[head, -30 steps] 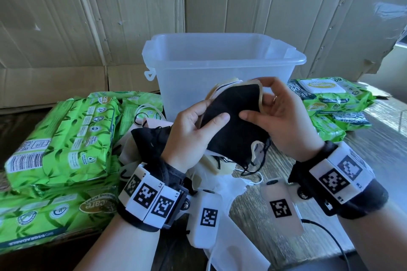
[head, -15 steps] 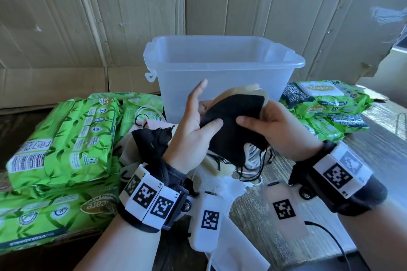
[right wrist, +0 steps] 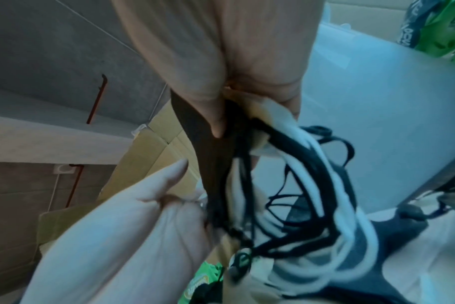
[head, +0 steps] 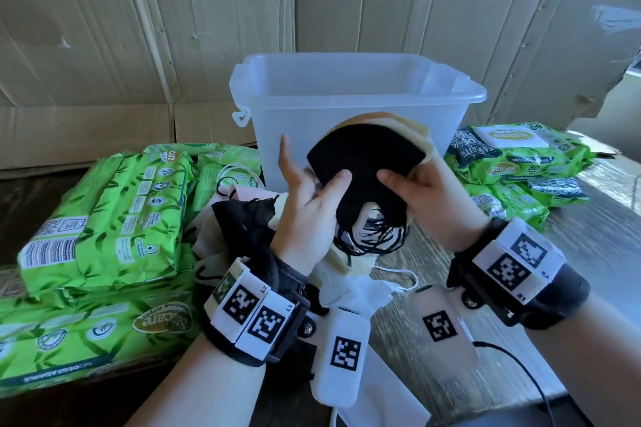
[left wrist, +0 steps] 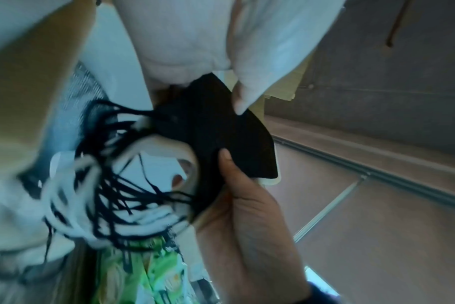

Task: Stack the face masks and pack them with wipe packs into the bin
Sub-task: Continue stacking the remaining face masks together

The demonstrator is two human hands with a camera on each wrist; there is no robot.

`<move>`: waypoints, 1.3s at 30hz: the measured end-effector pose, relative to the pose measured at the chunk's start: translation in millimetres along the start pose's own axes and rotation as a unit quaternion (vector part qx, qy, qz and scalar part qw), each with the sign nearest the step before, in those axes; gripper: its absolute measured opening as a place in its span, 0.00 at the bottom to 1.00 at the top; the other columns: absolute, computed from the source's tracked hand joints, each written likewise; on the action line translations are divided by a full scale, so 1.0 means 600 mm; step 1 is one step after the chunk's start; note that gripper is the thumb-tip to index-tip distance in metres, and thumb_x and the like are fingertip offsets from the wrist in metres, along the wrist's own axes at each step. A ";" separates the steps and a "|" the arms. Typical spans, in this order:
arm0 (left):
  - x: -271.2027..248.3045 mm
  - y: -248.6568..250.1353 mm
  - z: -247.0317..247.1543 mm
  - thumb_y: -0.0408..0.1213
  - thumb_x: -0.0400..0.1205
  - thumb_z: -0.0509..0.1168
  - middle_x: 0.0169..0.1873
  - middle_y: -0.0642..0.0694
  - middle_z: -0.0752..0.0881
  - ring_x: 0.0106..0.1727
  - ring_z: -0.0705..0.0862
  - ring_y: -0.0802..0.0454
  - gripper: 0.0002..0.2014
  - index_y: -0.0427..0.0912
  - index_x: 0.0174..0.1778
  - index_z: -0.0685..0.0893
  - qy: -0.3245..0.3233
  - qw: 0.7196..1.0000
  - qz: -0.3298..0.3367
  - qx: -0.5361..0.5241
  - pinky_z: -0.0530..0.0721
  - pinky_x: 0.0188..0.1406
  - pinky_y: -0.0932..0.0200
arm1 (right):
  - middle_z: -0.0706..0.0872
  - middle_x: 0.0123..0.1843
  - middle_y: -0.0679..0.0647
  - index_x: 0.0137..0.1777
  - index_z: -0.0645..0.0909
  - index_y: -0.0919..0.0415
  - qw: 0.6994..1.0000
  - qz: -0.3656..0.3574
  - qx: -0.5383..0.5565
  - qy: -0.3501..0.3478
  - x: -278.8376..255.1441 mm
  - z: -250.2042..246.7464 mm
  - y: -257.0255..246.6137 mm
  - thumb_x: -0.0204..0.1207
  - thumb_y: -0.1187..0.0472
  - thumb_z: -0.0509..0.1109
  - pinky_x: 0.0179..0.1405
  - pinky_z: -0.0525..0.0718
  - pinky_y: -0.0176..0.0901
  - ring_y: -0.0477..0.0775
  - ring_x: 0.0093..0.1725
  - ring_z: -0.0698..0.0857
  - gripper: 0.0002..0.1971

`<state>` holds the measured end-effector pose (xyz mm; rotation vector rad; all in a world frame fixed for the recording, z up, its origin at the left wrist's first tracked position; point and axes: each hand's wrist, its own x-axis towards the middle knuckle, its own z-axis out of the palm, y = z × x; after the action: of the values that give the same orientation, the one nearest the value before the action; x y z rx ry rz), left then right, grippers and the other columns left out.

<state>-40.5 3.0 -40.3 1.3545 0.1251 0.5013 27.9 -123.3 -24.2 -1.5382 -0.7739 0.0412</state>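
We've got the mask stack (head: 364,163) pinched thumb-on-top by left hand (head: 308,215) & right hand (head: 426,198), held up in front of the bin (head: 347,104), so square edges, tuck loops, then lower in w/ both.

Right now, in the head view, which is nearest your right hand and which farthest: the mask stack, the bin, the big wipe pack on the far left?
1. Mask stack: gripped by right hand.
2. Bin: just behind.
3. Big wipe pack: far left, beyond left hand.
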 end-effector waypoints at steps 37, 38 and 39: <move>0.039 0.027 -0.074 0.24 0.76 0.67 0.23 0.70 0.84 0.25 0.69 0.62 0.14 0.47 0.49 0.89 0.199 0.964 0.144 0.104 0.70 0.25 0.73 | 0.76 0.71 0.56 0.79 0.60 0.55 0.679 0.073 -0.583 -0.441 0.090 0.079 0.072 0.66 0.60 0.79 0.66 0.68 0.42 0.56 0.70 0.74 0.44; 0.039 0.027 -0.074 0.24 0.76 0.67 0.23 0.71 0.84 0.28 0.70 0.62 0.14 0.47 0.50 0.89 0.199 0.963 0.146 0.108 0.70 0.26 0.73 | 0.77 0.70 0.56 0.79 0.61 0.56 0.675 0.086 -0.587 -0.439 0.094 0.077 0.073 0.66 0.59 0.79 0.64 0.69 0.40 0.56 0.69 0.75 0.43; 0.039 0.026 -0.073 0.25 0.76 0.67 0.23 0.71 0.83 0.30 0.71 0.60 0.14 0.48 0.50 0.89 0.197 0.963 0.147 0.110 0.71 0.27 0.73 | 0.78 0.69 0.56 0.78 0.62 0.56 0.678 0.101 -0.584 -0.435 0.096 0.075 0.072 0.66 0.59 0.79 0.62 0.69 0.40 0.56 0.69 0.75 0.42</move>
<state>-40.5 54.2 -30.7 1.4845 0.3173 1.0320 69.8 -52.4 -45.7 -2.9165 -1.5382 0.5852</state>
